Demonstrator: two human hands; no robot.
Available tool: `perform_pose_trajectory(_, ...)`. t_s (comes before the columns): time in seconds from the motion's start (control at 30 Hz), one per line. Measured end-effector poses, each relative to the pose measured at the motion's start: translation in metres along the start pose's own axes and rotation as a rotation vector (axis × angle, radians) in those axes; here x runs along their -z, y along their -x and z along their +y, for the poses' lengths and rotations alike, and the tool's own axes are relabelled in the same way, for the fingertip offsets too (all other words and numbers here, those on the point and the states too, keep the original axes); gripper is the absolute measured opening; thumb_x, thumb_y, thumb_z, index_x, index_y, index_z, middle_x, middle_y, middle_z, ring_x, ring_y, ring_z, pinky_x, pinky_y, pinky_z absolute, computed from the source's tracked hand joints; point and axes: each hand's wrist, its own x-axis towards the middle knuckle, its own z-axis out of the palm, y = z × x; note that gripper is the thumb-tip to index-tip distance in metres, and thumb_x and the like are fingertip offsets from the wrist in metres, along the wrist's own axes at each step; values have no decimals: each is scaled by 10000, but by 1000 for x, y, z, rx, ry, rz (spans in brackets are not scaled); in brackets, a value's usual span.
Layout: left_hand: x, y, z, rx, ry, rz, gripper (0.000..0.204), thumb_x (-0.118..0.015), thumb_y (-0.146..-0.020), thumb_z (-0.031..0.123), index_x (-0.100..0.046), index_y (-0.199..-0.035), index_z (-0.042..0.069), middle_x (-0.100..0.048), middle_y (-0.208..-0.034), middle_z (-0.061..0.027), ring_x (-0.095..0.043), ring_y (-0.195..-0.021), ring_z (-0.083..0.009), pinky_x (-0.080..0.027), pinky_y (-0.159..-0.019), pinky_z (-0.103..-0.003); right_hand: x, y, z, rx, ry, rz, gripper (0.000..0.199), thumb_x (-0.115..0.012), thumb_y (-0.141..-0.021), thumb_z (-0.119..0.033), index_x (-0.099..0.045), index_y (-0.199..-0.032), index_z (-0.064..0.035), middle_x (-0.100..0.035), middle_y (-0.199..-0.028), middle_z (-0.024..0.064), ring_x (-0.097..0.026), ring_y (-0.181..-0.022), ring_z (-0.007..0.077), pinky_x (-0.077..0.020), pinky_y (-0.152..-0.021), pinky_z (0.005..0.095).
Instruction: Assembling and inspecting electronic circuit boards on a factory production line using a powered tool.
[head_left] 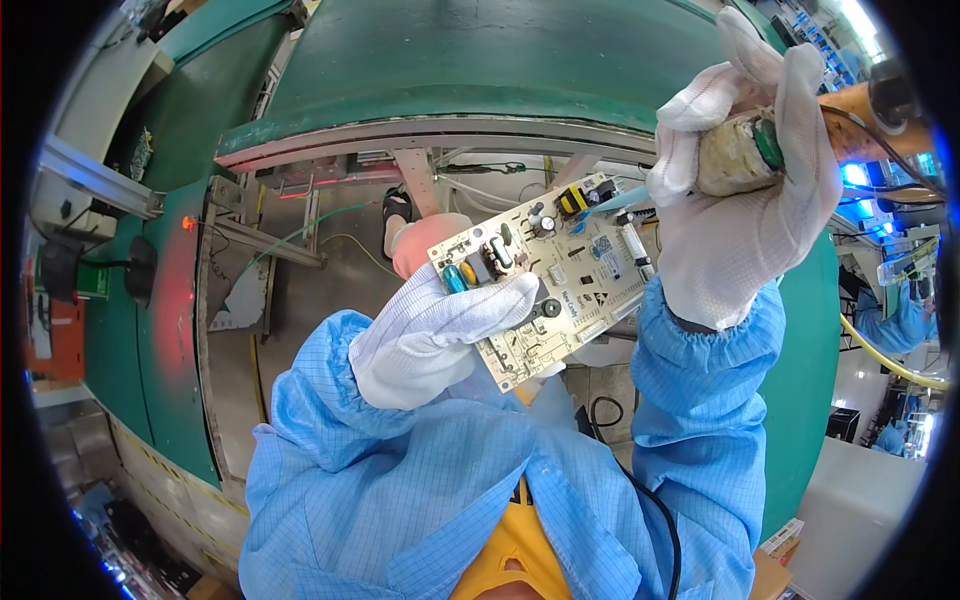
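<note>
On the near side of the green worktop [450,65], the circuit board [572,270] hangs above the floor [345,285], carried only by the person's gloved left hand [430,335]. That hand's fingers are narrow on it, the thumb over the component face and the rest hidden below. Toward the worktop's right end, the gloved right hand [745,225] has its fingers bent round a worn, whitish block [735,158] with a green patch.

The likeliest mishap is a drop: the grip sits on one side, so the board's free part could tip, and smooth glove fabric could let it slide to the floor short of the worktop. A careless lift could knock its parts on the worktop's edge, and a thumb pressing too hard might bend a tall component. A pale blue strip [622,200] lies between the board and the right hand; whether it is held cannot be told, but it could snag.

The board is cream-coloured, roughly rectangular and slanted to the worktop's edge. A yellow-and-black transformer [572,201] stands toward the worktop, a blue component [454,279] sits by the left thumb, and white connectors [592,332] line the edge away from the worktop.
</note>
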Motion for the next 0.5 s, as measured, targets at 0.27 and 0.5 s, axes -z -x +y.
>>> perform_pose_trajectory(0.27, 5, -2, 2, -72, 0, 60, 454, -560, -936, 151, -419, -1330, -24, -598, -1188, -200, -662, -989, -316, -604, -781, -442, 12, -4, 5, 49, 15, -66, 550, -372, -973, -383, -567, -1179, 88, -580, -763, 101, -489, -507, 140, -397, -383, 232)
perform_pose_trajectory(0.5, 7, 3, 0, -83, 33, 114, 460, -545, -950, 170, -394, -1340, -20, -597, -1179, -211, -671, -956, -329, -613, -735, -493, 16, -9, 12, 100, 33, -118, 563, -366, -970, -399, -570, -1174, 84, -574, -765, 96, -480, -507, 135, -392, -381, 233)
